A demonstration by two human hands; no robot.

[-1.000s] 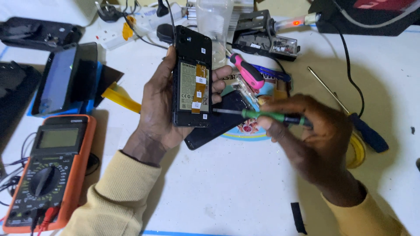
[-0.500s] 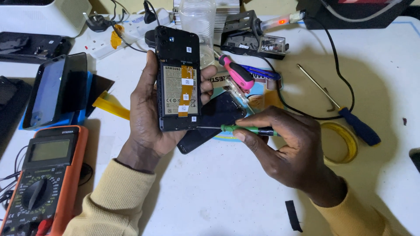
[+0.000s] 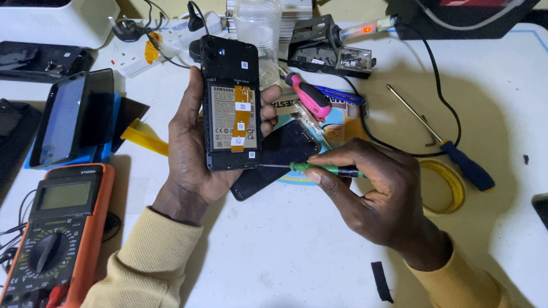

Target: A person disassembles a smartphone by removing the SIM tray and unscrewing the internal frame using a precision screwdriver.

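Orange meter [image 3: 48, 242]: sits nearest, low on the left of the white table [image 3: 274, 256].
Right hand [image 3: 379, 199]: pinches a green screwdriver [image 3: 319, 169], tip at the phone's bottom corner.
Left hand [image 3: 197, 142]: wraps the open phone [image 3: 231, 102], back up, keeping it steady.
Pink screwdriver [image 3: 311, 97]: lies behind.
Blue screwdriver [image 3: 451, 148]: far right.

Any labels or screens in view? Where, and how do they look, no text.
Opened black phone in left hand: grey battery label, orange strip, small white stickers.
Orange multimeter, bottom left: greenish rectangular screen.
Dark phone screen leaning on blue stand, left.
Right hand holds green screwdriver.
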